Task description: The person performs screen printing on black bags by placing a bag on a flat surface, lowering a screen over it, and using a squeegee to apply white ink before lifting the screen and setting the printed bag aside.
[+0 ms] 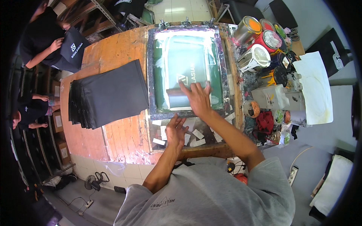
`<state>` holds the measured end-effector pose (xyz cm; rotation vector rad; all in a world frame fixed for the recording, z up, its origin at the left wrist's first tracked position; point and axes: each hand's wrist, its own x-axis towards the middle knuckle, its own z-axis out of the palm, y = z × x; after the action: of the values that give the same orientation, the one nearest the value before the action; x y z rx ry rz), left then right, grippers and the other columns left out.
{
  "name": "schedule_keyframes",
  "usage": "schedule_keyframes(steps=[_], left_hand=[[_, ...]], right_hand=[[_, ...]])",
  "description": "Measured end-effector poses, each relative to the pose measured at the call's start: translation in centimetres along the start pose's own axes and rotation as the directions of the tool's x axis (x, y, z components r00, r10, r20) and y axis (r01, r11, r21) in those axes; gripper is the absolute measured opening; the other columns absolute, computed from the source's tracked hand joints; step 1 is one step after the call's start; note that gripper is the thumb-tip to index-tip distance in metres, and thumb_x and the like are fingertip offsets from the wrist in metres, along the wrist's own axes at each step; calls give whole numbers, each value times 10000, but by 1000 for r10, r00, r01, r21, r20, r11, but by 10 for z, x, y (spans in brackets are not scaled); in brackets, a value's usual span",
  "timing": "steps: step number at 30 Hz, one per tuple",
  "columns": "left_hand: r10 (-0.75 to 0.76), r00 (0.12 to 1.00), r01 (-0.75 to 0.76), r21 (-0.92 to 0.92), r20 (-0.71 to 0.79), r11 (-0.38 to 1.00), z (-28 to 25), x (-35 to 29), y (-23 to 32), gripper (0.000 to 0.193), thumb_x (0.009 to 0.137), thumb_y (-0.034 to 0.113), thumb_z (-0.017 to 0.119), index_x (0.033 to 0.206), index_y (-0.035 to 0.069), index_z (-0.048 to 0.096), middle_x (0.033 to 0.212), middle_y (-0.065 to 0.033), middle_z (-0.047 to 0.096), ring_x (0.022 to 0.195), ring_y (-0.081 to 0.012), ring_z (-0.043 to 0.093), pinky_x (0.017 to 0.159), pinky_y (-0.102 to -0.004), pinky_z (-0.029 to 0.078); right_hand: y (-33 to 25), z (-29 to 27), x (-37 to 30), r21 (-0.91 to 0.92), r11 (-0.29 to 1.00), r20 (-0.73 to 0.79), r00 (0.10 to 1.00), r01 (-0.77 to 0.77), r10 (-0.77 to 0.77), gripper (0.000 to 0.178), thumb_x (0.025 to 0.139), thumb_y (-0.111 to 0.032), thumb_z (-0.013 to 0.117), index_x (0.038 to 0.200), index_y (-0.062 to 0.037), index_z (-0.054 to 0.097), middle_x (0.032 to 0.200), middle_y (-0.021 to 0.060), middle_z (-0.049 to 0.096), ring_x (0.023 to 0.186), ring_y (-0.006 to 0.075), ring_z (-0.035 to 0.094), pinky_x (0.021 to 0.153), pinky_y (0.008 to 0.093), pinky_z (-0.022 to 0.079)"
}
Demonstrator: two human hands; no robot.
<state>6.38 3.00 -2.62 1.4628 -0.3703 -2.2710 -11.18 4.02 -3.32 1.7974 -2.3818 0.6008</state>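
Note:
A screen-printing frame (pixel 151 75) with green mesh and a pale central window lies on the table, a white emblem and lettering showing in it. My right hand (pixel 200 100) is over the mesh's lower right, index and little fingers stretched out and the middle ones partly bent; nothing shows in its grip. Beside its fingers a dark brownish strip (pixel 177 91) crosses the window; I cannot tell what it is. At the frame's front edge is my left hand (pixel 175 132), palm partly up, fingers apart with their tips at the edge. Whether they bear on it is unclear.
A stack of black sheets (pixel 109 94) lies left of the frame. Metal clamps (pixel 185 22) line its far edge. Ink cans (pixel 247 30), tubs and a red cloth (pixel 265 122) crowd the right side. White paper slips (pixel 197 134) lie in front. A co-worker (pixel 43 37) holds a black printed bag at far left.

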Motion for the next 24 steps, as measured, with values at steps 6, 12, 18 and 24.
schedule_keyframes(steps=[6,12,18,24], left_hand=[[23,1000,-23,25,-18,999,-3,1,-3,692,975,358,641,1503,2,369,1393,-199,397,1349,-359,452,1100,-612,372],[21,998,-21,-4,-52,1000,-5,1,-3,413,973,320,667,1245,58,500,1174,-126,521,1229,-335,528,1063,-629,407],[41,999,-43,-49,-34,998,-11,1,-6,321,972,285,694,1147,89,510,1095,-102,573,1185,-308,554,1001,-604,469],[81,997,-81,-6,10,997,-12,-2,-2,292,973,246,708,1118,92,506,1078,-85,602,1105,-283,614,975,-553,498]], right_hand=[[59,36,102,-106,994,-44,999,-24,19,628,893,41,555,1458,-232,554,930,54,522,992,255,561,1061,678,287],[106,50,183,-171,985,1,999,-38,39,673,870,14,657,1488,-222,533,1045,90,613,1082,277,588,1053,629,324],[122,41,218,-144,983,55,991,-116,125,695,872,6,663,1515,-206,506,1153,136,644,1180,299,576,966,519,370],[101,55,220,-189,982,38,999,15,-8,711,851,82,581,1497,-212,532,1068,110,612,1083,280,569,907,488,368]])
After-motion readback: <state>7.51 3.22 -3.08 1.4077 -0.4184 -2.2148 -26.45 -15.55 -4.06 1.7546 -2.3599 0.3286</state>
